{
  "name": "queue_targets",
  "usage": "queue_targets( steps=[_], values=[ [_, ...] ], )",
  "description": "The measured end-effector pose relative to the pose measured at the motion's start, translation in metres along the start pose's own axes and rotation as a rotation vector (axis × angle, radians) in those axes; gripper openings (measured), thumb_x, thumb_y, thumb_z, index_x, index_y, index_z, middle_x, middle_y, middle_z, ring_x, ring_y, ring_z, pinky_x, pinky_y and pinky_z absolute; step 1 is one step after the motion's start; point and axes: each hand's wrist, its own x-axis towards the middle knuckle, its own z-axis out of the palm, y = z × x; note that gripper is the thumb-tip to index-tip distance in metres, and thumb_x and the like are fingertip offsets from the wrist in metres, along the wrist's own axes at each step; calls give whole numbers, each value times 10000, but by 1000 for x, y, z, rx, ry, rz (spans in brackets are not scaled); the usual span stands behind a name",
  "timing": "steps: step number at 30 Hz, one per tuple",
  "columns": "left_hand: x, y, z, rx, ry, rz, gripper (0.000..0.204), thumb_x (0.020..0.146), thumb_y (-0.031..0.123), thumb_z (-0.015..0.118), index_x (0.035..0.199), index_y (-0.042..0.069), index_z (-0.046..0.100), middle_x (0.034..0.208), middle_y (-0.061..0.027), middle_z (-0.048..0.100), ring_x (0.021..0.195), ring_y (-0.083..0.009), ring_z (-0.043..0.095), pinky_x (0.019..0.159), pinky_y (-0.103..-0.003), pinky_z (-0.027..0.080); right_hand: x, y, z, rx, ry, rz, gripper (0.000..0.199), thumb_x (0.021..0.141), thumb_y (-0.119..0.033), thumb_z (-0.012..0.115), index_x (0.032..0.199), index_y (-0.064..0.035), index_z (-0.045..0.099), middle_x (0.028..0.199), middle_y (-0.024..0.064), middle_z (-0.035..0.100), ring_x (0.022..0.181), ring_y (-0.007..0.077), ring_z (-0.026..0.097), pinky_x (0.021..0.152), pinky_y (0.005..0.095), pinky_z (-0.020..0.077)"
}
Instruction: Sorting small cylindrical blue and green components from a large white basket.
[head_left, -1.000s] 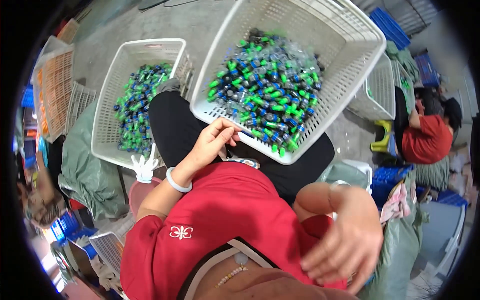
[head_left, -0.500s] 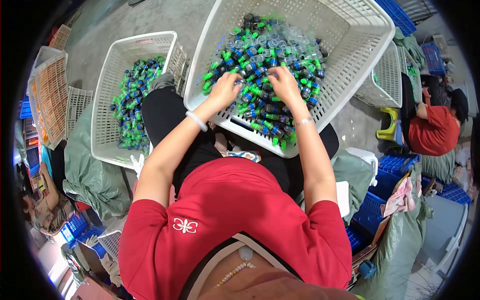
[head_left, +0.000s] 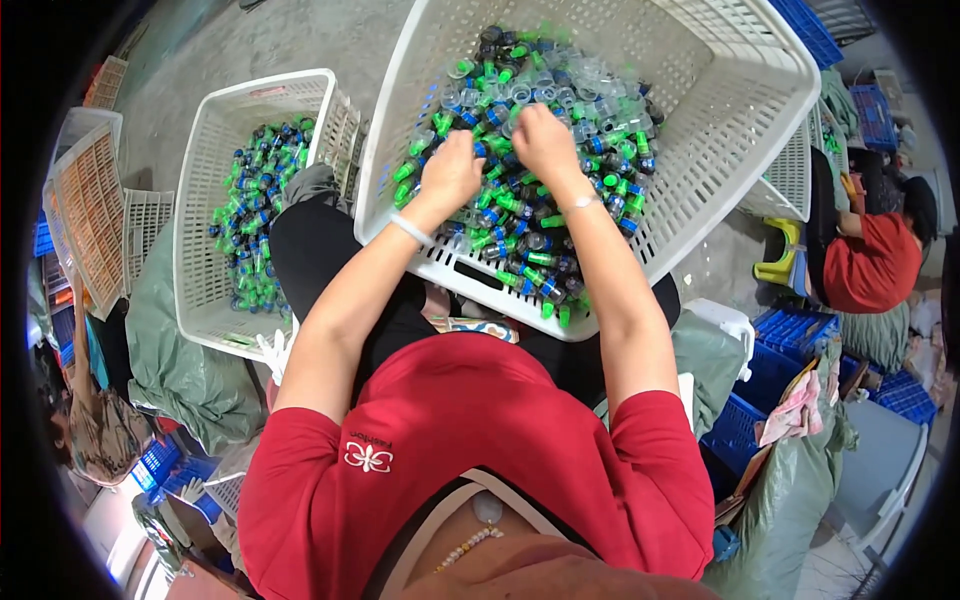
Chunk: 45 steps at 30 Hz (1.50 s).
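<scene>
A large white slatted crate (head_left: 690, 215) stands tilted in front of my knees. Inside it lies a heap of small dark bottles (head_left: 510, 205) with green caps and blue bands. Clear plastic cup-like pieces (head_left: 575, 85) are piled over the far side of that heap. My left hand (head_left: 452, 172) is closed above the left part of the bottles, its knuckles up. Further in, beside the clear pieces, my right hand (head_left: 545, 143) has its fingers curled together. Whatever either hand grips is hidden by the fingers.
On the left, a second white crate (head_left: 185, 225) contains more green-capped bottles (head_left: 262, 205). Green sacking (head_left: 165, 350) lies beside it. To the right are a yellow stool (head_left: 778, 255), blue crates (head_left: 735, 425) and a seated person in red (head_left: 870, 262).
Both hands have closed from looser, spread fingers. My right hand has moved farther in and left, and my left hand slightly left. The view has shifted a little.
</scene>
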Motion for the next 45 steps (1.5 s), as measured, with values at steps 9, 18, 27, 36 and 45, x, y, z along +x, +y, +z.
queue_targets(
  steps=[9, 18, 27, 36, 45],
  values=[
    [-62, -4, -59, -1253, -110, -638, 323, 946, 172, 542, 1217, 34, 432, 861, -80, 596, 656, -119, 560, 576, -235, 446, -23, -14, -19, 371, 55, 273, 274, 801, -194, 645, 1027, -77, 544, 994, 109, 580, 837, 315, 610, 727, 426, 501],
    [-94, -4, -75, -1447, -121, -736, 333, 937, 172, 573, 1211, 46, 433, 892, -63, 573, 630, -89, 533, 566, -218, 438, -20, -39, 10, 302, 29, 298, 183, 849, -165, 608, 991, -68, 544, 923, 124, 609, 766, 272, 614, 680, 384, 489],
    [-92, 15, -92, -1325, -239, -383, 318, 910, 142, 618, 1169, 53, 455, 910, -90, 570, 685, -143, 551, 591, -287, 452, -68, -92, -65, 1356, -172, 374, 146, 960, -183, 531, 898, -57, 488, 725, 2, 512, 675, 73, 492, 583, 252, 419],
    [-91, 31, -104, -464, -118, 231, 317, 917, 144, 599, 1165, 10, 456, 926, -74, 526, 792, -191, 554, 654, -328, 464, -86, -89, -76, 1965, -590, 823, 155, 962, -212, 544, 977, -70, 483, 710, -15, 502, 583, 68, 441, 518, 208, 366],
    [-99, 10, -106, -1450, -616, -420, 301, 903, 129, 596, 1166, 41, 479, 919, -117, 534, 754, -211, 583, 658, -356, 462, -93, -109, -85, 742, -1, -135, 292, 910, -237, 608, 1113, -39, 537, 695, 17, 580, 579, 183, 576, 555, 313, 473]
  ],
)
